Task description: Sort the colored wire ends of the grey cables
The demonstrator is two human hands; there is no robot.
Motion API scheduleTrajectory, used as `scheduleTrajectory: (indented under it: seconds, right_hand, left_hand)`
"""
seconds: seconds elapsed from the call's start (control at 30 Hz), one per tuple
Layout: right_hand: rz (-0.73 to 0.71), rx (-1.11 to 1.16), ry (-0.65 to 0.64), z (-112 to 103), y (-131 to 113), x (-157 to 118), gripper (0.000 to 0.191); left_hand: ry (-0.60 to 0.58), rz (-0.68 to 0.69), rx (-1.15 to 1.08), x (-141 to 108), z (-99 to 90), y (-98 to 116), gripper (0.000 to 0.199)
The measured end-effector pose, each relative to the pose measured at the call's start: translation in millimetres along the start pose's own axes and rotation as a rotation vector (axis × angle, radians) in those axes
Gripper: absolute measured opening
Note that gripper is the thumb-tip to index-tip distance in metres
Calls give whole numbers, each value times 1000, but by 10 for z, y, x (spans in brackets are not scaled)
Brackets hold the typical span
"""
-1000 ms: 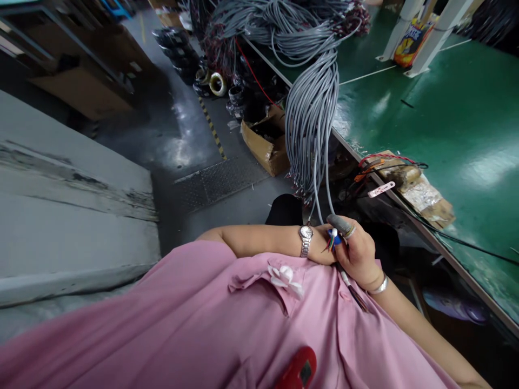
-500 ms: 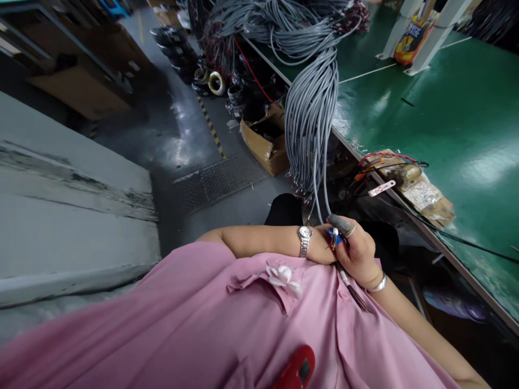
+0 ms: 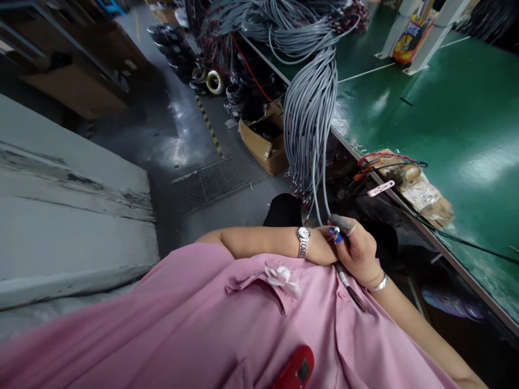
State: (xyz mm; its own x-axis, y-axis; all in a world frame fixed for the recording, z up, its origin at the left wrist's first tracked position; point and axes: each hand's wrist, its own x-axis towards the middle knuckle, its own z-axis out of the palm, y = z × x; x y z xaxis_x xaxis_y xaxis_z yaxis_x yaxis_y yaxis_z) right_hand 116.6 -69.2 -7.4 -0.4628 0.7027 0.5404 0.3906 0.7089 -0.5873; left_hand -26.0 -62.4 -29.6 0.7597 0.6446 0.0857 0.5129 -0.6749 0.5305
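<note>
My right hand (image 3: 359,251), with a grey cover on one finger, is closed on the end of a grey cable (image 3: 325,186). A blue piece (image 3: 336,234) with small coloured wires shows at its fingertips. Beneath it, my left hand (image 3: 322,246) lies across my front, a silver watch on its wrist; its fingers are mostly hidden behind the right hand. Dark stripped wires (image 3: 357,300) stick out below the hands. A thick bundle of grey cables (image 3: 310,113) hangs over the table edge in front of them.
The green table (image 3: 458,119) fills the right side, with a taped wooden block (image 3: 425,194) and red and black wires near its edge. An open cardboard box (image 3: 261,146) stands on the floor. To the left is a grey panel (image 3: 73,216).
The right fingertips have shifted slightly at the blue piece, and the coloured wires there show less. The rest of the view has moved only slightly.
</note>
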Motion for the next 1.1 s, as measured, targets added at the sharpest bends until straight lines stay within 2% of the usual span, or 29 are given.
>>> scheduleTrajectory:
  seconds: [0.07,0.13,0.23,0.33,0.43,0.5,0.6,0.67,0.7,0.8,0.97,1.03,1.1]
  right_hand:
    - [88,16,80,-16,22,-21,33]
    - [194,43,161,-34,59,-66,30]
    - [332,104,236,-62,141,-163,27]
    - [472,211,289,-90,226,-257,24]
    - [619,372,320,-107,282,-318,22]
    - [696,524,329,-106,301,-331,24]
    - [759,755,312,-88,306,-301,32]
    - [785,853,284,-67,298,-256,41]
    - [796,885,264,-54,292,-230,46]
    - [818,936,183,-9,274,-155,55]
    - [831,1024,87,68,265,-75,50]
    - [815,1035,45,72,272,-63,48]
    - [795,1019,-1,38,288,-58,46]
  left_hand:
    - [-47,83,2,-1,-40,13,16]
    - [-40,133,30,0,-95,28,13]
    - [-41,139,91,6,-187,50,10]
    - [-97,98,95,-1,-270,53,13]
    - [-112,40,-59,-47,-332,19,19]
    - [-21,-66,-311,-81,-356,-22,24]
    - [296,-310,-765,-85,-377,-74,35]
    - [482,-399,-905,-49,-393,-84,41]
    - [524,-403,-915,-25,-402,-80,42]
    - [507,-357,-892,48,-424,-58,43]
    - [363,-380,-1024,113,-375,-64,45]
    - [362,-423,-1090,120,-333,-80,44]
    - [422,-454,-1138,123,-307,-91,40]
